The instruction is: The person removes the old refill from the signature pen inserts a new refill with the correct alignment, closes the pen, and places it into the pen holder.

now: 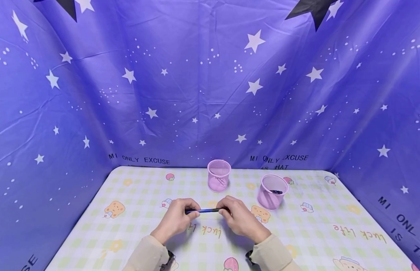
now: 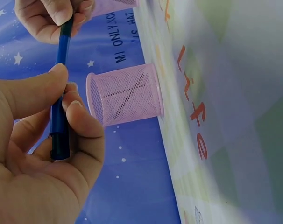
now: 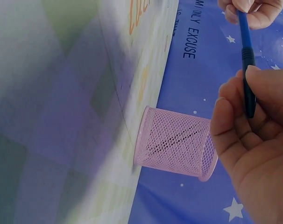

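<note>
Pen (image 1: 208,210): being pinched by left hand (image 1: 177,216) at one dark end and by right hand (image 1: 239,218) at the other, hanging about level above the table (image 1: 145,195), nearer than both cups (image 1: 219,183), possibly risking a drop through a loosening pinch, and looking slim, glossy and blue-barrelled.

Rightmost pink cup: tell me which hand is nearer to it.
Right. In the head view, the right hand is below and left of the cup; the left hand is farther left, at the other end of the pen.
</note>
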A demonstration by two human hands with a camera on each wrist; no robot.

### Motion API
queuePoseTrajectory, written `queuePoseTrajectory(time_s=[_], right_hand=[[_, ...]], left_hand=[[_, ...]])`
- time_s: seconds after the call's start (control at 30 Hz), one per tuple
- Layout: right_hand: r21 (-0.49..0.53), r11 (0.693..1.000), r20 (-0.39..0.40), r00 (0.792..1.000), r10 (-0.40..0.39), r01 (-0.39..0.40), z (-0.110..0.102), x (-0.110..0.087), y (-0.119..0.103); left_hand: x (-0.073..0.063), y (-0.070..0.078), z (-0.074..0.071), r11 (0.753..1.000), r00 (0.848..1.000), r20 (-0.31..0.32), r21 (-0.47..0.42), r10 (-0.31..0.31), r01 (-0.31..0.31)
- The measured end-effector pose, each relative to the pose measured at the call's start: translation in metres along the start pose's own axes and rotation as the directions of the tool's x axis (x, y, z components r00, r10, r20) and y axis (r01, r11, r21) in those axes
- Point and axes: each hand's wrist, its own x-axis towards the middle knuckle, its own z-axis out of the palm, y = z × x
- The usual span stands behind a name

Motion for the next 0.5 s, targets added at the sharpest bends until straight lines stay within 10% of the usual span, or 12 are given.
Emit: queuePoseTrajectory(time_s=[0.5], right_hand=[[0.001, 1.000, -0.048, 0.998, -0.029, 0.029, 0.0010, -0.0006, -0.0003]], left_hand=[[0.0001, 0.0019, -0.0029, 0.992, 0.995, -0.003, -0.068, -0.104, 0.104]])
